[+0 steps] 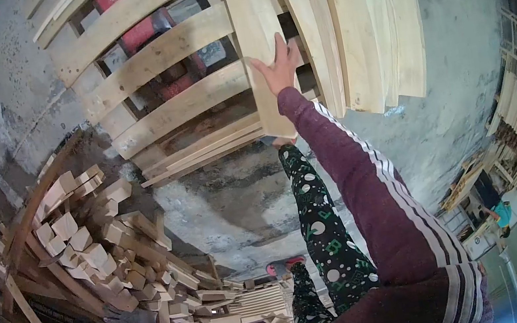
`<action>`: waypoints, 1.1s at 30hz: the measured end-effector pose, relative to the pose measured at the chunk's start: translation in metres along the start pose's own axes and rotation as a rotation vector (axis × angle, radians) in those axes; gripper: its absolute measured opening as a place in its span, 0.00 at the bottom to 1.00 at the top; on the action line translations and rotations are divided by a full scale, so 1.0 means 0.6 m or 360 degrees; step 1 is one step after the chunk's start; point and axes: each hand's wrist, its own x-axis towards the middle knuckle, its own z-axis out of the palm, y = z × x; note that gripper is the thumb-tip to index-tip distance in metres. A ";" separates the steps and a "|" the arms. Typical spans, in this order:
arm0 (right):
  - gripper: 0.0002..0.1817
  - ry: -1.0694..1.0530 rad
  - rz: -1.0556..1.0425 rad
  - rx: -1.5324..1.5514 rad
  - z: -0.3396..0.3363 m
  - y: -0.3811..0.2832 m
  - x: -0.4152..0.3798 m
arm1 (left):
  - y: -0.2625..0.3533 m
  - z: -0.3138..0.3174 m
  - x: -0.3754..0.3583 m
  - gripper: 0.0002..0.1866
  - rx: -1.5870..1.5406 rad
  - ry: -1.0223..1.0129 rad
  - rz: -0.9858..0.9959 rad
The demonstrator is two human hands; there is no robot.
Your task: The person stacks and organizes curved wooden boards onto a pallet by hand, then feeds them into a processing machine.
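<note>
My right hand (278,70), in a maroon sleeve with white stripes, lies on a pale wooden plank (256,21). Its thumb and fingers are spread over the plank's surface near the right edge, not wrapped round it. This plank lies across the slats (177,40) of a wooden pallet-like frame. More long boards (355,26) lie side by side to its right. No left hand can be made out.
Red and dark objects (149,31) show between the slats. Cut wood blocks (95,253) are heaped at the lower left, beside a curved beam (31,209). My patterned trouser leg (326,231) reaches the plank's near end. Another person (501,213) is far right.
</note>
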 end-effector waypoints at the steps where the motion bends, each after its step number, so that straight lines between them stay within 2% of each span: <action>1: 0.57 0.0004 0.0186 0.0244 0.019 0.013 0.009 | 0.001 -0.004 0.001 0.30 0.0007 -0.0002 -0.0002; 2: 0.57 -0.0005 0.0189 0.0247 0.019 0.010 0.027 | 0.000 -0.012 0.002 0.30 0.0004 0.0002 -0.0002; 4: 0.61 -0.0339 0.0622 -0.0023 -0.001 -0.002 0.058 | -0.004 -0.029 0.009 0.30 -0.0006 -0.0009 -0.0002; 5: 0.55 -0.0233 0.0620 -0.0252 -0.014 -0.015 0.059 | -0.006 -0.039 0.013 0.30 -0.0009 -0.0020 -0.0007; 6: 0.55 -0.0241 0.0596 -0.0236 -0.028 -0.032 0.062 | -0.018 -0.051 0.013 0.29 -0.0029 -0.0027 -0.0010; 8: 0.40 -0.0384 0.0604 -0.0310 -0.080 -0.085 0.059 | -0.048 -0.076 0.019 0.29 -0.0085 -0.0050 -0.0021; 11: 0.33 -0.0458 0.0555 0.0362 -0.152 -0.090 0.011 | -0.116 -0.119 0.040 0.29 -0.0190 -0.0201 0.0025; 12: 0.33 -0.0518 0.0572 0.0491 -0.210 -0.164 -0.008 | -0.153 -0.136 0.043 0.29 -0.0217 -0.0292 0.0110; 13: 0.35 -0.0564 0.0548 0.0505 -0.242 -0.148 -0.028 | -0.171 -0.138 0.025 0.31 0.0057 -0.0584 0.0402; 14: 0.38 -0.0687 0.0608 0.0645 -0.278 -0.109 -0.046 | -0.199 -0.130 0.045 0.32 -0.0102 -0.0665 0.0445; 15: 0.40 -0.0699 0.0498 0.0275 -0.349 -0.174 -0.065 | -0.191 -0.103 0.022 0.31 -0.0214 -0.0547 0.0363; 16: 0.36 -0.0674 0.0284 0.0357 -0.396 -0.189 -0.088 | -0.212 -0.080 0.032 0.28 0.0220 -0.0376 0.0857; 17: 0.42 -0.0812 0.0168 0.0295 -0.426 -0.141 -0.094 | -0.223 -0.066 0.046 0.28 -0.0121 -0.0310 0.0500; 18: 0.46 -0.0953 0.0114 0.0291 -0.480 -0.174 -0.108 | -0.191 -0.037 0.032 0.29 -0.0503 -0.0174 0.0171; 21: 0.49 -0.1176 -0.0188 0.0237 -0.605 -0.241 -0.149 | -0.153 0.021 -0.013 0.35 -0.0280 0.0142 0.0408; 23: 0.50 -0.1313 -0.0383 0.0179 -0.648 -0.340 -0.177 | -0.110 0.000 -0.097 0.36 -0.0478 -0.0069 0.0210; 24: 0.50 -0.1440 -0.0445 0.0162 -0.669 -0.394 -0.201 | -0.059 -0.043 -0.156 0.35 -0.0693 -0.0418 0.0107; 26: 0.50 -0.1607 -0.0598 0.0121 -0.702 -0.497 -0.253 | -0.110 -0.086 -0.194 0.33 -0.0974 -0.0276 0.0246; 28: 0.50 -0.1794 -0.1003 0.0019 -0.721 -0.600 -0.331 | -0.162 -0.155 -0.237 0.32 -0.1011 -0.0274 0.0263; 30: 0.46 -0.1781 -0.1564 0.0027 -0.715 -0.681 -0.417 | -0.223 -0.239 -0.290 0.35 -0.1598 -0.0605 0.0319; 33: 0.41 -0.1733 -0.2097 0.0048 -0.713 -0.790 -0.603 | -0.342 -0.363 -0.308 0.37 -0.1880 -0.0549 0.0350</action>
